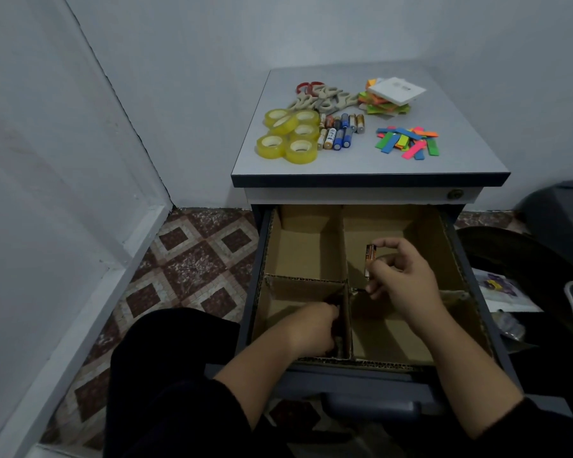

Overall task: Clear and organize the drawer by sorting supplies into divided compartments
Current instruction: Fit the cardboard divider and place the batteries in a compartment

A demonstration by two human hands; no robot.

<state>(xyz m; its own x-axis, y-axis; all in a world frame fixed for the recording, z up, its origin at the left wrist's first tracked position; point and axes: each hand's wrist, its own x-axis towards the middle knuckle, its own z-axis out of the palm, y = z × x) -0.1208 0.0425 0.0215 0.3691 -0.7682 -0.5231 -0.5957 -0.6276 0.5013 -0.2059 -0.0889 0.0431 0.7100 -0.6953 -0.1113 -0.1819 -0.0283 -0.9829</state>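
Note:
The open drawer (424,404) holds a cardboard divider (344,259) that splits it into several compartments. My right hand (401,276) pinches a brown and gold battery (370,259) upright over the far right compartment. My left hand (311,328) reaches down into the near left compartment beside the middle wall, its fingers curled around something dark that I cannot make out. On the cabinet top (361,163) lie several yellow tape rolls (288,135), several batteries (339,130), scissors (321,95), coloured paper strips (407,142) and a stack of sticky notes (389,95).
A white wall corner stands at the left, above a patterned tile floor (192,269). A dark bag or basket (526,276) with papers sits at the right of the drawer. My dark-clothed knee (166,375) is just left of the drawer front.

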